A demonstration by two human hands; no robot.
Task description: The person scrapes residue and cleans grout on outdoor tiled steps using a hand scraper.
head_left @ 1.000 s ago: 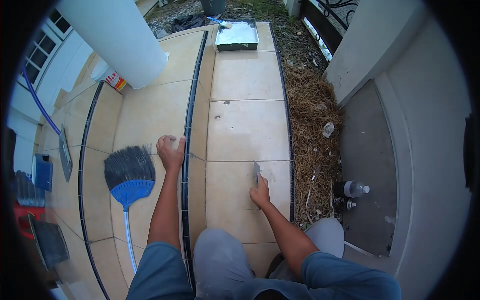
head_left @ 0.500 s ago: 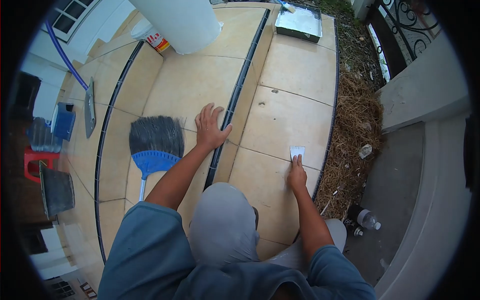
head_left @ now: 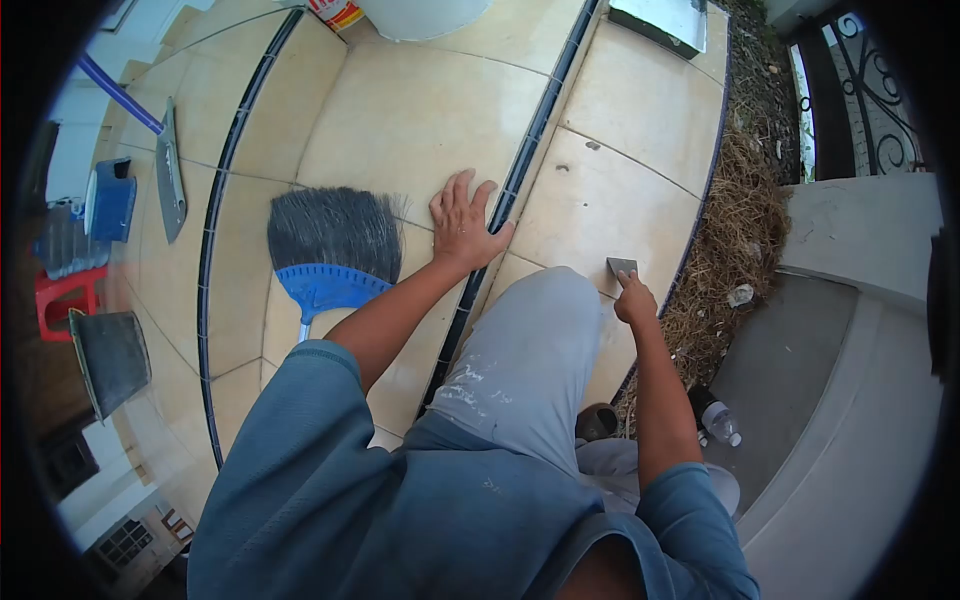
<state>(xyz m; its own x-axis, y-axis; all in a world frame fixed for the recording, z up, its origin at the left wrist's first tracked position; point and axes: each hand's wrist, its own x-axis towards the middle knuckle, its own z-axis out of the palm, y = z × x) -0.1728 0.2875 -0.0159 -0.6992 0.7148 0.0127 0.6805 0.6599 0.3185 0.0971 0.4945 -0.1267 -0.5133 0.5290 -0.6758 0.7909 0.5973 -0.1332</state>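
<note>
My left hand (head_left: pixel 464 228) rests with fingers spread on the beige tiled step (head_left: pixel 425 110), beside its dark edge trim (head_left: pixel 525 150). It holds nothing. To its left lies a broom (head_left: pixel 335 245) with black bristles and a blue head. My right hand (head_left: pixel 636 298) grips a small flat scraper (head_left: pixel 622 265), whose blade lies at the lower tiles (head_left: pixel 640 190). Its index finger stretches along the scraper, and the handle is hidden under the hand.
A paint tray (head_left: pixel 665 20) sits at the top of the lower step. Dry grass (head_left: pixel 745 240) borders the right edge, with a plastic bottle (head_left: pixel 718 420) below. A dustpan (head_left: pixel 170 180), black bucket (head_left: pixel 110 360) and red stool (head_left: pixel 65 298) stand at left.
The view has shifted and turned. My knee has come forward over the lower step. The scraper's blade now looks dark instead of bright, still in my right hand. My left hand stays by the trim.
</note>
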